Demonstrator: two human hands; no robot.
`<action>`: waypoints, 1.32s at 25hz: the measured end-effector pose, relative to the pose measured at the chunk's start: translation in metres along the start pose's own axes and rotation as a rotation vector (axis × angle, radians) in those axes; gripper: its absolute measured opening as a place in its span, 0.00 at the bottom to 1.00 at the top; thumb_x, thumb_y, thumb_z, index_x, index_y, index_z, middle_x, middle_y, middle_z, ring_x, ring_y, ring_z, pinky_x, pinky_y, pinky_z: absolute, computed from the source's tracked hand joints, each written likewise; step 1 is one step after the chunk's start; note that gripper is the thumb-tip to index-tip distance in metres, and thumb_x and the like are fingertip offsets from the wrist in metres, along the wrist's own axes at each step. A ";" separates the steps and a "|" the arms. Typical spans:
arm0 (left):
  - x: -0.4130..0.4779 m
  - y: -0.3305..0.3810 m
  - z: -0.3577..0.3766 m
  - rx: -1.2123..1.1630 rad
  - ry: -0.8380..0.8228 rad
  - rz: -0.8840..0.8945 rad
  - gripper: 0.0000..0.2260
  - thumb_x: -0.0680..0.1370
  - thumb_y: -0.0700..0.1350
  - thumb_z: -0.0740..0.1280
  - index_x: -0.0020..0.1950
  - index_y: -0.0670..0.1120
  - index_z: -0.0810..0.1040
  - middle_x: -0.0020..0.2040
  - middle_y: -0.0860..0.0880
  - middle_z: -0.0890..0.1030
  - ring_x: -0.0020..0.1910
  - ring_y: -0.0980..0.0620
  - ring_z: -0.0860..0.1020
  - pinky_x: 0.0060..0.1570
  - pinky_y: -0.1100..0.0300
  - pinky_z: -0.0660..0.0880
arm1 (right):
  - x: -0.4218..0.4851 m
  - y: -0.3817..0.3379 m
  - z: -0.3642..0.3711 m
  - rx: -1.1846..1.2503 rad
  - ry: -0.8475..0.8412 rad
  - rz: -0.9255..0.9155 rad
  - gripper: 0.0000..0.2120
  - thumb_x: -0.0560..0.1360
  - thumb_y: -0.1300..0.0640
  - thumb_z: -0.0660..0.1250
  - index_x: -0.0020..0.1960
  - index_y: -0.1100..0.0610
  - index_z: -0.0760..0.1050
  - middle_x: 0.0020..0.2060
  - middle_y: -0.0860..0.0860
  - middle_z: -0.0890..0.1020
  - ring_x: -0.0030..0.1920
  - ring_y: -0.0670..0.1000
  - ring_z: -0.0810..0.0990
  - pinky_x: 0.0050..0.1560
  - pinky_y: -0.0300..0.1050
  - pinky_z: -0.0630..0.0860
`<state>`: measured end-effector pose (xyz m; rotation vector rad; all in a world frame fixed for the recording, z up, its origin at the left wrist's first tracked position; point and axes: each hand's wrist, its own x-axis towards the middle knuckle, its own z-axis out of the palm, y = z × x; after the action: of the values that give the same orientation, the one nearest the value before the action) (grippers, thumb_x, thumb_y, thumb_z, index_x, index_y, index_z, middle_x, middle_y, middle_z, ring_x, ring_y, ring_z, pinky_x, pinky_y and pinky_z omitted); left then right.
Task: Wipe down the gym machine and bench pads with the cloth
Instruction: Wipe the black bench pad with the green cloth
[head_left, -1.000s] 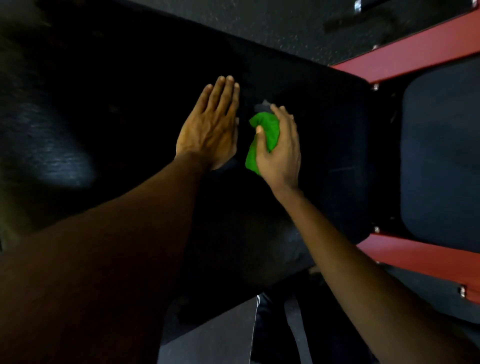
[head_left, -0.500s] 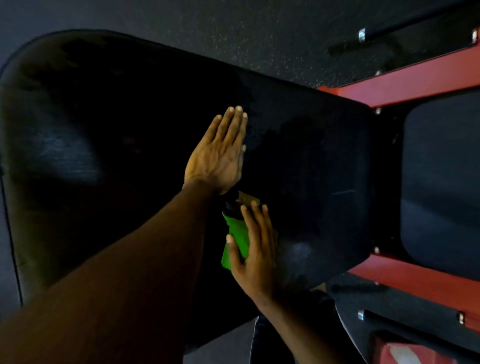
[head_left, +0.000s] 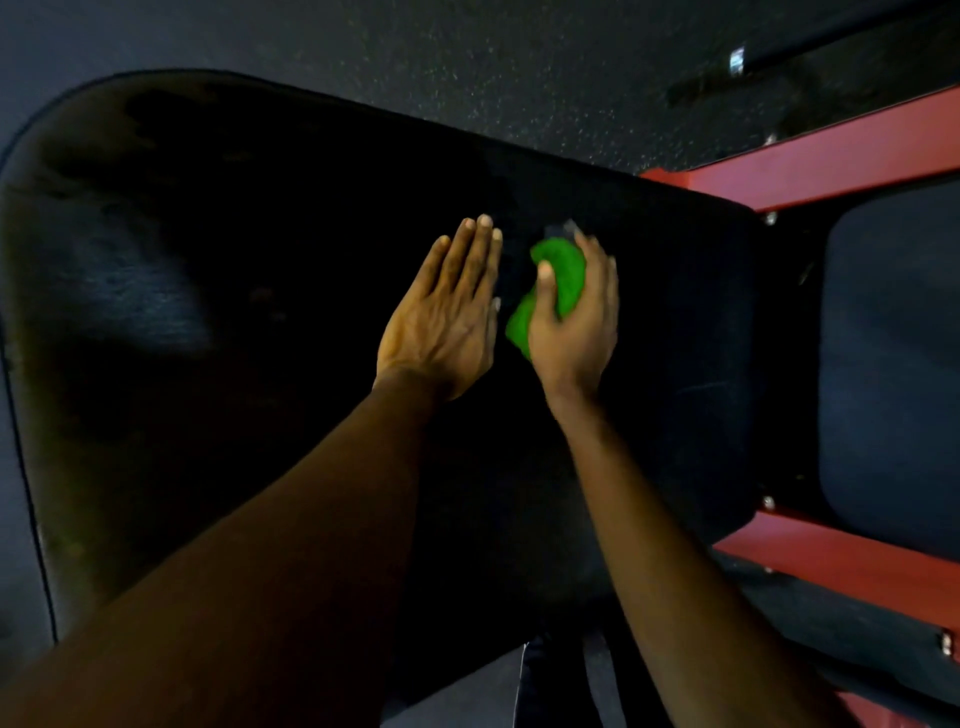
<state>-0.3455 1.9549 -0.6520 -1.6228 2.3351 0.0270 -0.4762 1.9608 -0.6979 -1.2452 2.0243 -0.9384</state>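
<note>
The right hand (head_left: 574, 332) grips a bunched green cloth (head_left: 561, 270) on the large black padded bench cushion (head_left: 260, 260).
Its thumb and curled fingers close around the cloth and hold it against the cushion, near the middle. Just left of the cloth, the left hand (head_left: 447, 322) lies flat on the same cushion, fingers straight and together, holding nothing. Farther right of the grip are red metal frame bars (head_left: 831, 161) and a second dark pad (head_left: 893, 364).

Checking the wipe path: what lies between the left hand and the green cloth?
Only a narrow bare strip of black bench pad separates left hand and green cloth, in the head view.
</note>
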 end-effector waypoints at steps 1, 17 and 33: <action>0.000 0.000 0.001 0.008 0.002 0.000 0.29 0.83 0.50 0.44 0.81 0.37 0.45 0.81 0.39 0.48 0.81 0.43 0.47 0.79 0.49 0.45 | 0.023 -0.006 0.007 0.005 -0.034 -0.080 0.23 0.80 0.49 0.65 0.72 0.56 0.72 0.71 0.53 0.75 0.73 0.55 0.71 0.74 0.52 0.66; 0.002 0.002 -0.003 0.041 0.011 -0.021 0.29 0.84 0.51 0.44 0.80 0.36 0.45 0.81 0.37 0.48 0.81 0.42 0.47 0.79 0.49 0.44 | 0.023 0.022 -0.017 -0.071 -0.263 -0.374 0.22 0.80 0.51 0.65 0.72 0.55 0.72 0.72 0.53 0.74 0.76 0.55 0.67 0.75 0.54 0.66; 0.003 0.002 -0.004 0.013 -0.005 -0.019 0.29 0.84 0.50 0.45 0.81 0.36 0.47 0.81 0.38 0.50 0.81 0.43 0.48 0.79 0.49 0.45 | 0.104 -0.032 0.025 0.000 -0.210 -0.392 0.20 0.80 0.49 0.66 0.69 0.55 0.75 0.67 0.52 0.78 0.69 0.49 0.73 0.72 0.53 0.69</action>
<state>-0.3492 1.9524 -0.6492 -1.6366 2.3113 0.0112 -0.4822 1.8495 -0.6989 -1.7027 1.6494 -0.9340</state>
